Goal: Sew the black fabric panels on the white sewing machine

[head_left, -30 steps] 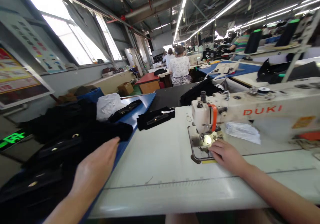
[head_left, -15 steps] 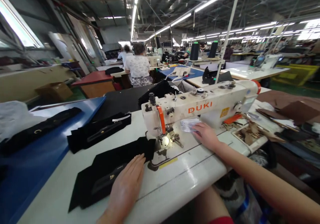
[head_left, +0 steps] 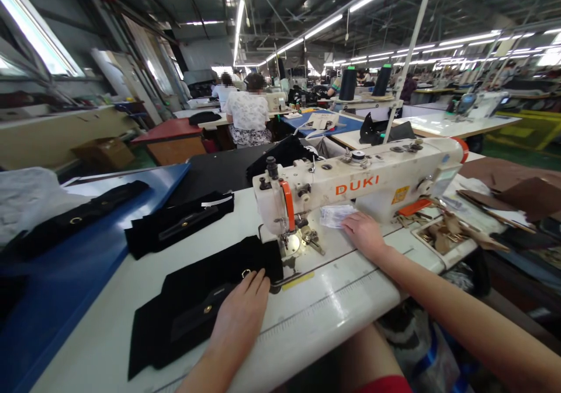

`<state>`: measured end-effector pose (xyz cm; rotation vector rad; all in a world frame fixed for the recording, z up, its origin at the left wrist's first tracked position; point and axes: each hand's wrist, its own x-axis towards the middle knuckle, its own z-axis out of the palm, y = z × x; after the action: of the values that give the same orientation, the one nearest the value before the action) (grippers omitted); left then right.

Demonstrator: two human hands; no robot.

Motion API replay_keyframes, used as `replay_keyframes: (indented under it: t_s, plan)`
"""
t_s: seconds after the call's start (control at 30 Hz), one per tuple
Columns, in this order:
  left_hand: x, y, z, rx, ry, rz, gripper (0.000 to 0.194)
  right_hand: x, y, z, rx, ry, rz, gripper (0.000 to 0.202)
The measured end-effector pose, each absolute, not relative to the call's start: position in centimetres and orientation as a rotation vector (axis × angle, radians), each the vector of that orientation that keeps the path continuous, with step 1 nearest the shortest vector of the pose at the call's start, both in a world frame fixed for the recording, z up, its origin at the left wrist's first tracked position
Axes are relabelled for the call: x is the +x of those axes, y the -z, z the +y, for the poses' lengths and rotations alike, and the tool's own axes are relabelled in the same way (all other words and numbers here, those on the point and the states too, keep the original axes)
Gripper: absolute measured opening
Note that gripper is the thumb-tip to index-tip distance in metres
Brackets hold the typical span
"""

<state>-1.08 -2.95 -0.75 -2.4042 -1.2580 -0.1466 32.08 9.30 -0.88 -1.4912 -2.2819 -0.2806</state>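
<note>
My left hand (head_left: 243, 311) lies flat on the right part of a black fabric piece (head_left: 184, 293), its fingers stretched out beside a gold ring. This fabric, with a second gold fitting on a dark strip, rests on the white table left of the needle area. My right hand (head_left: 363, 233) reaches under the arm of the white sewing machine (head_left: 319, 185), its fingertips on the right end of a small stack of white labels (head_left: 335, 216). How its fingertips meet the labels is too small to tell. The machine's lamp lights the needle plate (head_left: 293, 244).
Another black fabric stack (head_left: 179, 223) lies behind, at the left. A blue surface (head_left: 87, 264) holds more black pieces. Right of the machine are a tray (head_left: 447, 258) of small parts and brown pieces (head_left: 526, 200). A person (head_left: 248, 112) sits further back.
My left hand has shifted slightly to the right and now leaves the gold ring uncovered. My right hand remains at the labels. The whole view has shifted a little.
</note>
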Motion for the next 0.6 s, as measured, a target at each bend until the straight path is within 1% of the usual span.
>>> replay_keyframes:
  t_s: [0.17, 0.23, 0.3, 0.37, 0.47, 0.6]
  plan:
    - [-1.2, 1.1, -2.6, -2.444, 0.279, -1.201, 0.041, 31.4, 0.2, 9.1, -1.365, 0.299, -2.17, 0.026]
    - [-1.2, 1.2, -2.8, -2.43, 0.378, -1.253, 0.037, 30.6, -0.1, 8.4, -1.27, 0.309, -2.151, 0.026]
    - [-1.2, 0.9, -3.2, -2.4, 0.483, -1.346, 0.04, 29.2, -0.1, 7.3, -1.154, 0.312, -2.167, 0.024]
    - [-1.0, 0.5, -3.6, -2.369, 0.597, -1.398, 0.044, 27.2, 0.0, 5.8, -1.051, 0.311, -2.214, 0.022]
    - [-0.4, -0.4, -3.8, -2.323, 0.752, -1.371, 0.045, 23.2, 0.2, 3.8, -0.971, 0.32, -2.318, 0.019]
    - [0.2, -1.0, -2.3, -2.394, 0.752, -1.253, 0.042, 17.8, -0.2, 3.0, -0.947, 0.256, -2.412, 0.017]
